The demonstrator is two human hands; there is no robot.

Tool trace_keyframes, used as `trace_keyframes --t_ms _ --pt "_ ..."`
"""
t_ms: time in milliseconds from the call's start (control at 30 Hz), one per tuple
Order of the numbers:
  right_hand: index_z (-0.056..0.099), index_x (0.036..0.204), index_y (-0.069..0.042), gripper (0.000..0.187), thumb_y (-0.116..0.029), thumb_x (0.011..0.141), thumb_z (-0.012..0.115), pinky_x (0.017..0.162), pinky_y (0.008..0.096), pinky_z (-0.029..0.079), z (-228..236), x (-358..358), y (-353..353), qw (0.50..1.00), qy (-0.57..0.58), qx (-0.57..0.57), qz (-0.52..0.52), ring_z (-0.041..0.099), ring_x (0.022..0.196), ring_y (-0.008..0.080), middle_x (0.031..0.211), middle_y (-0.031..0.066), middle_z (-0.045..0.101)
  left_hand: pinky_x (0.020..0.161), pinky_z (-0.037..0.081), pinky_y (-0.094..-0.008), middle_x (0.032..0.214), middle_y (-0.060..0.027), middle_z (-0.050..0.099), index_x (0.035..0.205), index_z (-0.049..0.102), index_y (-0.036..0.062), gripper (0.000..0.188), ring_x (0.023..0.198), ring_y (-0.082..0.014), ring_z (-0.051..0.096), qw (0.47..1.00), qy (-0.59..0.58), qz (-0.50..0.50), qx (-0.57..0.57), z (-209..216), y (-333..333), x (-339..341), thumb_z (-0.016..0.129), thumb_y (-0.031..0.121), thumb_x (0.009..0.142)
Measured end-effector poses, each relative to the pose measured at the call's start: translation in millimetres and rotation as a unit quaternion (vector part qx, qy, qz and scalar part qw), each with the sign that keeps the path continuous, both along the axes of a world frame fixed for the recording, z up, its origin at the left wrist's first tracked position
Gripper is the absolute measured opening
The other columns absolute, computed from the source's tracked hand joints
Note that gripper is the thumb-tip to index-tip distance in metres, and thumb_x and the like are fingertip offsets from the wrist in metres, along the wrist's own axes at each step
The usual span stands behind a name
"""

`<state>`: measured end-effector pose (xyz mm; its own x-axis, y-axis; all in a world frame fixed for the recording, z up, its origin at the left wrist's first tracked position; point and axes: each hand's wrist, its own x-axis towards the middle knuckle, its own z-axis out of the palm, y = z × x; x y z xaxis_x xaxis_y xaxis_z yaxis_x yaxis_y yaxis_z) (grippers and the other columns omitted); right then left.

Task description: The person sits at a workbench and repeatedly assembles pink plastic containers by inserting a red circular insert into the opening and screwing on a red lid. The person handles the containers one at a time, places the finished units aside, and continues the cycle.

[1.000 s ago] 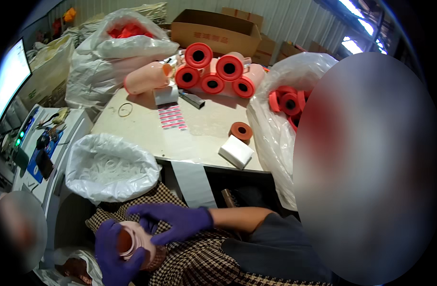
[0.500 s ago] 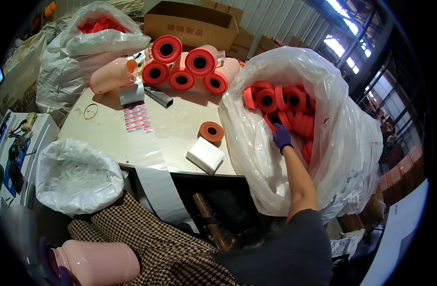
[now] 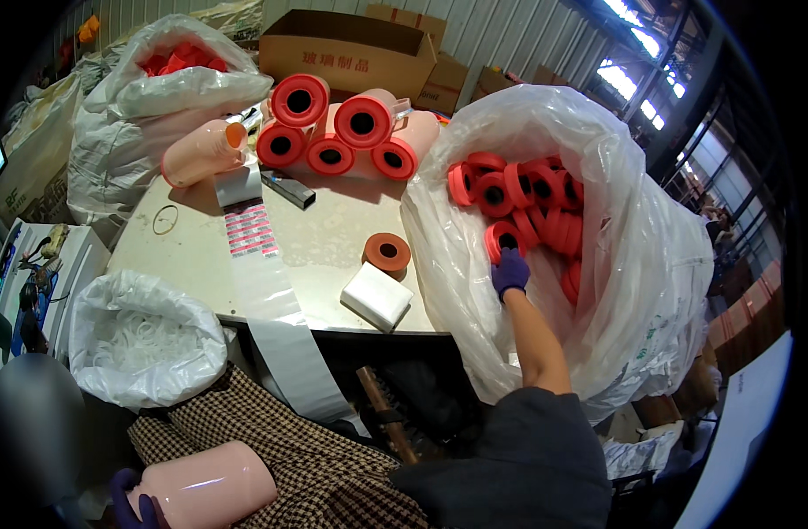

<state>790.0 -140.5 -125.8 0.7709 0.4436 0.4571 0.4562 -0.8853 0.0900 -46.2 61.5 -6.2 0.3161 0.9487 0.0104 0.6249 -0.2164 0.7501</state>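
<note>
In a purple glove, my left hand point(image 3: 139, 504) is closed on the end of a glossy pink jar point(image 3: 212, 483), which lies on its side over my checked lap. My right hand point(image 3: 510, 270), gloved the same way, reaches into a large clear-white plastic bag point(image 3: 457, 291). Its fingers grip the near rim of a red ring-shaped lid point(image 3: 494, 244) with a dark centre. Several more red lids point(image 3: 558, 231) are heaped in that bag behind it.
On the table point(image 3: 333, 225) lie pink jugs with red lids point(image 3: 362, 123), an open pink jug point(image 3: 201, 154), a sticker strip point(image 3: 250, 231), a brown roll point(image 3: 387, 252) and a white block point(image 3: 376, 295). A bag of clear rings point(image 3: 139, 339) stands left; a cardboard box point(image 3: 346, 62) stands behind.
My right hand has come slightly nearer and left, drawing a red lid away from the heap. My left hand has shifted right with the pink jar, which is now more tilted.
</note>
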Motion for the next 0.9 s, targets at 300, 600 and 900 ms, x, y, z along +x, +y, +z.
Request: trace_keyframes --t_ms 300,600,900 --pt "0.055 0.125 -0.001 0.032 -0.025 0.105 0.051 0.077 0.03 0.05 122 -97 2 0.791 0.06 0.534 0.293 0.061 0.082 0.0157 0.093 0.0033 0.062 0.093 0.049 -0.0371 0.114 -0.0108 0.066 0.121 0.061 0.0017 0.039 0.108 -0.0198 0.061 0.964 -0.228 0.041 -0.127 -151 85 -154 0.046 0.033 0.103" --pt "0.034 0.153 0.003 0.064 -0.028 0.101 0.055 0.118 0.0352 0.03 -2 -444 106 0.454 0.702 0.29 0.465 0.041 0.141 0.023 0.153 0.0151 0.044 0.111 0.04 -0.0439 0.153 -0.0158 0.043 0.153 0.034 0.0049 0.059 0.135 -0.0294 0.049 0.919 -0.243 0.276 0.142 -134 -20 -94 0.049 0.032 0.104" --pt "0.06 0.134 -0.015 0.058 -0.039 0.083 0.075 0.102 0.0494 0.043 16 -484 152 0.484 0.29 0.025 0.825 0.054 0.107 0.0356 0.113 0.0121 0.056 0.11 0.042 -0.0434 0.151 -0.0146 0.045 0.15 0.037 0.0046 0.046 0.133 -0.0278 0.049 0.821 -0.453 0.342 0.069 -158 -94 -104 0.042 0.022 0.107"
